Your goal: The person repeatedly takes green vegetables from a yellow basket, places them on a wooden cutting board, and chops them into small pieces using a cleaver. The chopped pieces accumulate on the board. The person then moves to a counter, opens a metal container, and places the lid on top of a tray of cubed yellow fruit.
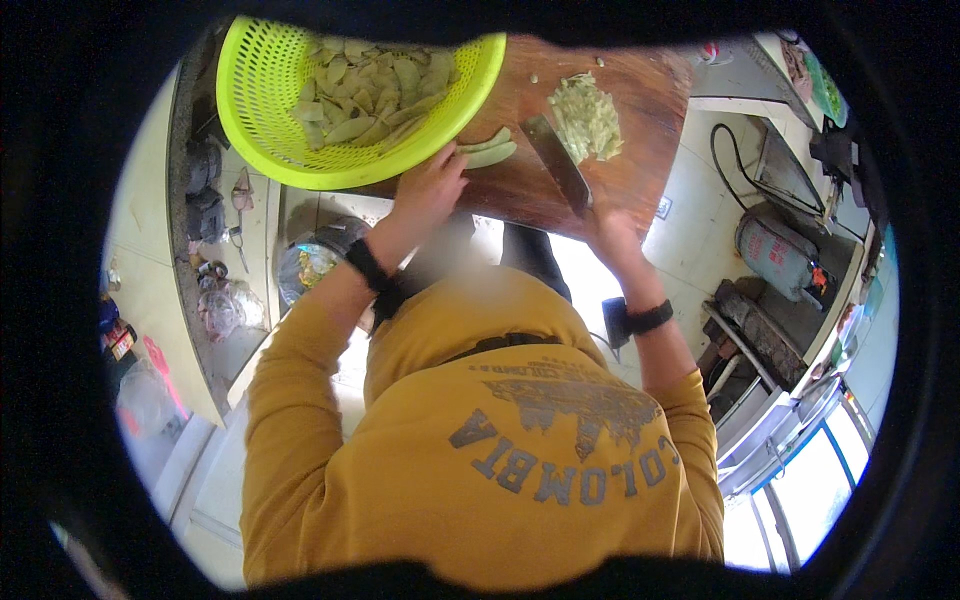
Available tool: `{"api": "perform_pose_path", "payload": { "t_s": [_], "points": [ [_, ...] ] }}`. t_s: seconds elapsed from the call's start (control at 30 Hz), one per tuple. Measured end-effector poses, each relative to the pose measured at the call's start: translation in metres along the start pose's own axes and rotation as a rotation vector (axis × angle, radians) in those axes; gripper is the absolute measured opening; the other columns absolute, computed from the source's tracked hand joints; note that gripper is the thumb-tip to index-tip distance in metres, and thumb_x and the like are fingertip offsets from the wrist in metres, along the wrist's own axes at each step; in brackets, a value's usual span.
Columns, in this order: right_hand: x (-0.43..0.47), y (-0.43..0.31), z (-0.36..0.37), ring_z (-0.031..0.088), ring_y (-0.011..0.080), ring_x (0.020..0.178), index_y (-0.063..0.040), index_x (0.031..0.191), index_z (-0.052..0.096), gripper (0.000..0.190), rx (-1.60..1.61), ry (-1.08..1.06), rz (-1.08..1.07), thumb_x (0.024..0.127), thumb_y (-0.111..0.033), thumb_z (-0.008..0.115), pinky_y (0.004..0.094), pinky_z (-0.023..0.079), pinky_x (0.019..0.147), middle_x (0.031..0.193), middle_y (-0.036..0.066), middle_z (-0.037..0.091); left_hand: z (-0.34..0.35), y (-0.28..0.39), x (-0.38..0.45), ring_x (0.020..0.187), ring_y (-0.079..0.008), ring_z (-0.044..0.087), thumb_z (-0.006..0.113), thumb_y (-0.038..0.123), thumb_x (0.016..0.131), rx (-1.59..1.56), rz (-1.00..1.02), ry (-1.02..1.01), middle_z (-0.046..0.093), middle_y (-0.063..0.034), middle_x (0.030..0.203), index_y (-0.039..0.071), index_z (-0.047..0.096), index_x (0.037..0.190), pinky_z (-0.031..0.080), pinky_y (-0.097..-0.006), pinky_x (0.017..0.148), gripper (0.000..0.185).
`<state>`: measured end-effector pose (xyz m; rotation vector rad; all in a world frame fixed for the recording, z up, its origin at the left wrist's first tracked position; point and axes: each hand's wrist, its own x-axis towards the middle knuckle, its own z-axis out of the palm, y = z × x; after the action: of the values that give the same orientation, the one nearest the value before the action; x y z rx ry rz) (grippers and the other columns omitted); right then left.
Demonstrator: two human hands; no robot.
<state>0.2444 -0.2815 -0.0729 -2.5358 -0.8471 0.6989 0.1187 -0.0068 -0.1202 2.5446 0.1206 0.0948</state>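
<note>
Flat green bean pods [490,149] lie on the wooden board [645,135], just right of the basket. My left hand [435,180] is at their left ends, by the rim of the lime-green plastic basket [315,178]; whether its fingers grip the pods cannot be told. More flat pods [375,94] fill the basket. In my right hand [611,225] is the handle of a kitchen cleaver [556,163], its blade pointing away from me. The blade's right edge is beside a pile of thinly sliced beans [585,116].
A bin with waste [311,262] stands on the floor below the basket. A gas cylinder [776,251] lies under the counter at the right, near a black hose [720,161]. Small loose beans [534,78] are on the board's far part.
</note>
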Motion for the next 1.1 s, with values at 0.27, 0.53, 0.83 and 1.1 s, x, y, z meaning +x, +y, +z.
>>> {"api": "perform_pose_path", "payload": {
  "t_s": [0.27, 0.53, 0.83, 1.1],
  "points": [
    [0.001, 0.014, -0.008, 0.062, 0.0474, 0.072, -0.001, 0.111, 0.045, 0.026, 0.011, 0.071, 0.146, 0.088, -0.009, 0.051, 0.0562, 0.048, 0.064, 0.074, 0.029, 0.062, 0.032, 0.018, 0.067, 0.090, -0.0353, 0.055, 0.065, 0.003, 0.075, -0.023, 0.103, 0.005, 0.055, -0.0134, 0.092, 0.005, 0.060, 0.098, 0.047, -0.0441, 0.077, 0.024],
    [-0.001, 0.007, -0.018, 0.062, 0.0467, 0.078, 0.000, 0.115, 0.045, 0.032, 0.070, 0.040, 0.115, 0.086, -0.007, 0.054, 0.0532, 0.050, 0.068, 0.078, 0.029, 0.063, 0.045, 0.033, 0.087, 0.107, -0.0275, 0.052, 0.056, 0.013, 0.080, 0.209, 0.525, 0.008, 0.056, -0.0092, 0.107, 0.006, 0.062, 0.102, 0.041, -0.0399, 0.092, 0.024],
    [-0.011, -0.001, -0.011, 0.065, 0.0426, 0.069, 0.000, 0.110, 0.044, 0.032, -0.090, -0.025, -0.033, 0.080, 0.003, 0.051, 0.0491, 0.052, 0.062, 0.071, 0.026, 0.063, 0.049, 0.027, 0.073, 0.101, -0.0269, 0.056, 0.057, 0.008, 0.077, 0.066, 0.531, 0.011, 0.060, -0.0104, 0.107, 0.002, 0.064, 0.099, 0.046, -0.0378, 0.087, 0.024],
    [-0.015, -0.016, -0.009, 0.064, 0.0416, 0.069, 0.001, 0.107, 0.042, 0.026, -0.110, -0.037, -0.049, 0.081, 0.004, 0.046, 0.0489, 0.052, 0.059, 0.073, 0.024, 0.062, 0.055, 0.027, 0.075, 0.095, -0.0224, 0.056, 0.055, 0.013, 0.075, 0.157, 0.565, 0.016, 0.061, -0.0047, 0.097, 0.004, 0.067, 0.091, 0.045, -0.0363, 0.083, 0.022]
  ]
}}
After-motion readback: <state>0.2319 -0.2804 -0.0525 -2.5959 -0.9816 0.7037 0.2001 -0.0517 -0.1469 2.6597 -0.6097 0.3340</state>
